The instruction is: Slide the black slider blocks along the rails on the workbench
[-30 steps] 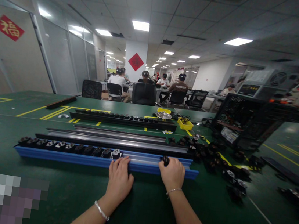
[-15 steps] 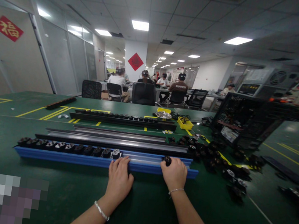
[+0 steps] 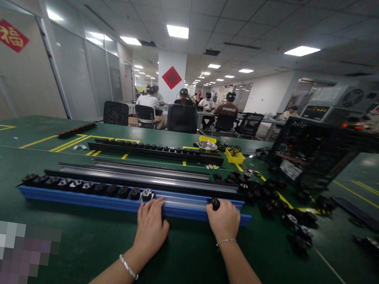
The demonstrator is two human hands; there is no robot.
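Observation:
A long blue channel rail lies across the table in front of me. In its left half sits a row of small black socket-like modules, with a lighter white-and-silver one at the row's right end. My left hand grips the rail's front wall beside that lighter module, fingers curled over the edge. Near the rail's right end, my right hand pinches a black module at the channel; whether it is seated inside is hidden by the fingers.
Behind the blue rail lie black-edged metal rails and a filled black rail. Loose black modules are heaped at right. Farther back are a yellow bin, a silver dish and an open computer case. People sit beyond.
My right hand has shifted slightly to the right along the blue rail with the black module. The left hand has stayed in place.

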